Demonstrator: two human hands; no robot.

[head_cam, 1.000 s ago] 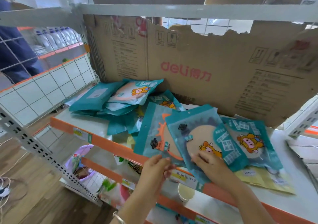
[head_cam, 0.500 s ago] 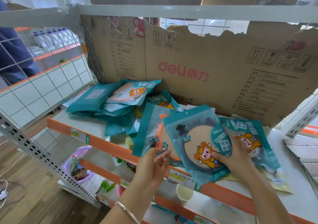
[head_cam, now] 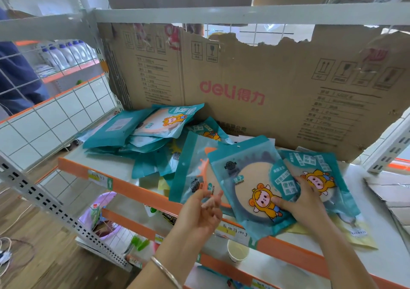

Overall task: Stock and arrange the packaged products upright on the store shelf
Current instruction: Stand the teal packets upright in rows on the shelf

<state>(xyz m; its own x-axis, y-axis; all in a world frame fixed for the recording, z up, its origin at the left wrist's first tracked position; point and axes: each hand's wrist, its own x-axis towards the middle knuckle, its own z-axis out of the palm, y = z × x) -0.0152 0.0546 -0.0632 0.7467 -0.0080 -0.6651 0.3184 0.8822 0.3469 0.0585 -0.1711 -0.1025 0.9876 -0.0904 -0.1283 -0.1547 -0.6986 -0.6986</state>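
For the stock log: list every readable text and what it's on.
"deli 得力": cardboard
"MIRROR": front packet
The small print on both and the handwritten price tags are too blurred to read.

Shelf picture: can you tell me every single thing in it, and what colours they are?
front mirror packet: one, teal with yellow cartoon, shelf front, held
other mirror packets: many, teal, heaped flat behind and left
cardboard sheet: one, brown with red print, standing at shelf back
shelf: one, white with orange edge, centre
paper cup: one, white, lower shelf
bottles: several, white with blue caps, far left
bracelet: one, silver, left wrist
left grip: one, bare, open by the packets' lower edge
right grip: one, bare, holds front mirror packet
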